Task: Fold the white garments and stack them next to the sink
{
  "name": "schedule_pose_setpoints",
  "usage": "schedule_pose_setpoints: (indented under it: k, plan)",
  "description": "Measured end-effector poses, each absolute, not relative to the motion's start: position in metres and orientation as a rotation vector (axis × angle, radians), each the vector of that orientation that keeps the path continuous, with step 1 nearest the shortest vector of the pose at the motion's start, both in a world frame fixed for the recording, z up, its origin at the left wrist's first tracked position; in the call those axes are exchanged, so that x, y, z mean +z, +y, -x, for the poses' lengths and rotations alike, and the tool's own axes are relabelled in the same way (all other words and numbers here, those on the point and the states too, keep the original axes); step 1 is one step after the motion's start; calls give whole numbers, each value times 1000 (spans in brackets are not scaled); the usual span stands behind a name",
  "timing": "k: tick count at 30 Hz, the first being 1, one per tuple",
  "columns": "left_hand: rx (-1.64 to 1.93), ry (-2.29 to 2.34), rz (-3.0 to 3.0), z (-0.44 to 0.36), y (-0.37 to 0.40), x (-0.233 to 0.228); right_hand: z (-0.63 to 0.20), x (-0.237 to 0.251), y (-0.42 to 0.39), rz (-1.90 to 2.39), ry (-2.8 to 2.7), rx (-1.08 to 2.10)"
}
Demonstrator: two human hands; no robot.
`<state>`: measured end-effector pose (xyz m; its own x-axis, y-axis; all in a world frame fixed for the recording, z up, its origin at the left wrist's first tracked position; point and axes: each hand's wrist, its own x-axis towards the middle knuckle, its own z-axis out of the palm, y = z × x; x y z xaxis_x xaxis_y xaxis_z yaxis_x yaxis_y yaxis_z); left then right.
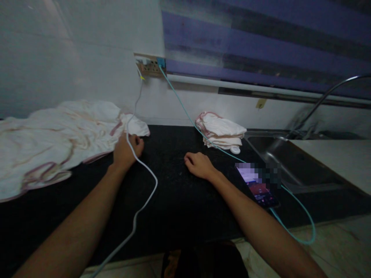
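Note:
My left hand point(124, 152) rests on the black counter with its fingers curled in, and no held thing shows in it. It is against the right edge of a rumpled white cloth point(69, 131) with pinkish trim. A white cable point(152, 181) runs across this hand and down toward the front. My right hand point(199, 165) lies on the counter, fingers loosely closed with nothing visible inside. Behind it sits a folded stack of white cloth point(222, 127) with pink edging. To its right is a lit phone point(261, 191), its screen partly blurred out.
A teal cable point(182, 104) crosses the folded stack from the wall socket point(150, 66) and loops near the phone. At the right are a steel sink point(278, 154) and a curved faucet point(321, 96). The black counter point(179, 208) ends at a pale front edge.

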<state>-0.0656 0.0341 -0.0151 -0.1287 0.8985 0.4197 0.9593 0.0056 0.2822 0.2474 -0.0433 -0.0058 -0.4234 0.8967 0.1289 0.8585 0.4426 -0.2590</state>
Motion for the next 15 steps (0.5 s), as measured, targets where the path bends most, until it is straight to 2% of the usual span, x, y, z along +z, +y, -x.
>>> schedule_pose_setpoints:
  k: [3,7,11,15]
  plan:
    - [-760,-2298,1715,92,32,-15,-247,-6,-43,1534,-2451,220]
    - [-659,-2434,1678,106,34,-22,-245,-5,-44,1556,-2448,220]
    - [-641,-2333,1791,102,36,-25,-243,-3,-46,1560,-2446,221]
    - [-769,-2178,1840,90,32,-21,-243,-1,-47,1564,-2443,220]
